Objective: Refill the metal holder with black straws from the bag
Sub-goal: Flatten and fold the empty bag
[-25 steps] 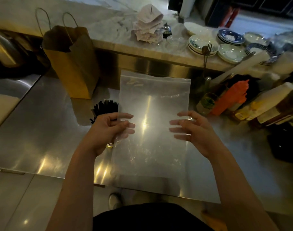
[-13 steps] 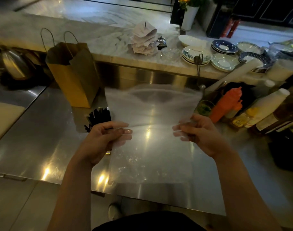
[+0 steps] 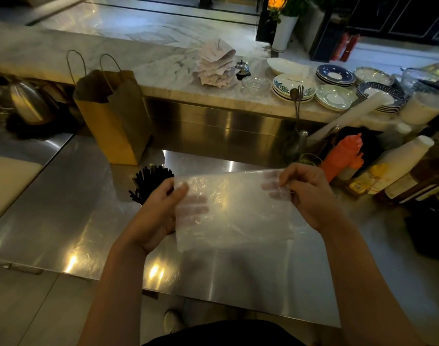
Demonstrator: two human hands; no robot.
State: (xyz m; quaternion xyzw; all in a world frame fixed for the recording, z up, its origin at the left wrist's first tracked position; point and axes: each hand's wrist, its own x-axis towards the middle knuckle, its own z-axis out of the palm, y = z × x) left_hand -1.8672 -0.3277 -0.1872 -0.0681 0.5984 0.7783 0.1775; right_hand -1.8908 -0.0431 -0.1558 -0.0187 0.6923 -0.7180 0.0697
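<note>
Item under inspection: the plastic bag (image 3: pixel 233 208). It is held just above the steel counter (image 3: pixel 76 208), between both hands, and shows no straws inside; it appears empty. One second ago it was held up at full height; its upper half has since been folded down, so it now forms a doubled, flatter sheet.

The left hand (image 3: pixel 158 216) pinches the left edge, thumb on the near face and fingers behind, visible through the film. The right hand (image 3: pixel 310 196) pinches the upper right corner the same way, fingers close together behind the plastic.

The black straws (image 3: pixel 151 178) stand bunched just beyond the left hand. The metal holder itself is hidden behind that hand.

Assessment: the refill looks complete, and the fold suggests the emptied bag is being put away.

Surroundings: a paper bag (image 3: pixel 116 121) stands behind the straws, an orange squeeze bottle (image 3: pixel 343 156) to the right, and stacked plates (image 3: pixel 335 96) on the marble ledge.
</note>
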